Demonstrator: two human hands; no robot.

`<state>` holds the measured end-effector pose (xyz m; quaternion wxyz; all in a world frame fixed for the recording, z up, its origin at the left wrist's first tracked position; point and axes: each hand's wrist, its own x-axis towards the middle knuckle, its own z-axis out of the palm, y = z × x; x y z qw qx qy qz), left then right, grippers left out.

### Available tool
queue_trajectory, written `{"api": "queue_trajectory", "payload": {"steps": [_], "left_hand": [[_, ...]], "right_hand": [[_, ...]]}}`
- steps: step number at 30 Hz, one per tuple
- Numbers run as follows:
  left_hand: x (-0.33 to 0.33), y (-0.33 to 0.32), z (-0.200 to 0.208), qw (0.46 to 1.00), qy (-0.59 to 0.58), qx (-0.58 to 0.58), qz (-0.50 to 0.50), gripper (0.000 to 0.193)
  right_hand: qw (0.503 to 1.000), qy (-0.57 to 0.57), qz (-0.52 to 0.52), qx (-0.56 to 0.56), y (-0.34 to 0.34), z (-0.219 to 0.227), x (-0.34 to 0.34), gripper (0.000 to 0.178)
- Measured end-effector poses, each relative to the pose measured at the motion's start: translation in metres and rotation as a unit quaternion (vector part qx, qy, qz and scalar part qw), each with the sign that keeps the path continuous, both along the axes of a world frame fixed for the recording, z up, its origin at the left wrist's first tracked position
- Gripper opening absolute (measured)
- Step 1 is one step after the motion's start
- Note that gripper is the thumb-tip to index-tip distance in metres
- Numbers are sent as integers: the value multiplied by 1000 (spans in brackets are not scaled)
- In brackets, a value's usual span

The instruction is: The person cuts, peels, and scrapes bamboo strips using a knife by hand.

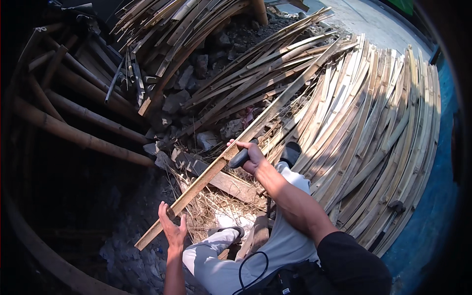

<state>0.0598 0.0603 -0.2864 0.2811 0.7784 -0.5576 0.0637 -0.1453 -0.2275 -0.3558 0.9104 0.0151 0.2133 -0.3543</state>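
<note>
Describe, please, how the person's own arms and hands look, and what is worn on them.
The left hand and the right hand are bare, without gloves. The right forearm is uncovered below a short black sleeve. The left forearm is uncovered as far as it shows; its sleeve is out of view.

Left: round bamboo poles slant across deep shadow. Grey stones heaped upper middle, pale rock at their lower edge. Weathered flat plank below. Right rim: blue surface. Top right: pale ground, green patch.
</note>
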Motion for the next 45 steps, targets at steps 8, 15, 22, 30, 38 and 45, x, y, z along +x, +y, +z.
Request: {"api": "queue_trajectory", "payload": {"steps": [8,15,22,30,38,45], "left_hand": [[-10,35,26,996,47,-37,62,58],[-12,45,34,998,35,-37,49,49],[-35,56,30,970,-193,-133,67,46],[-93,-2,-38,732,669,-122,25,104],[-94,-59,-3,734,586,-340,42,35],[-28,-57,68,687,470,-550,72,19]], "right_hand": [[993,86,-37,-70,-9,-9,-5,24],[995,84,-7,-49,0,-16,4,26],[990,111,-41,-71,10,-13,8,25],[992,79,-15,-102,53,7,31,29],[992,73,63,-84,97,20,44,28],[981,153,119,-2,115,35,31,19]]}}
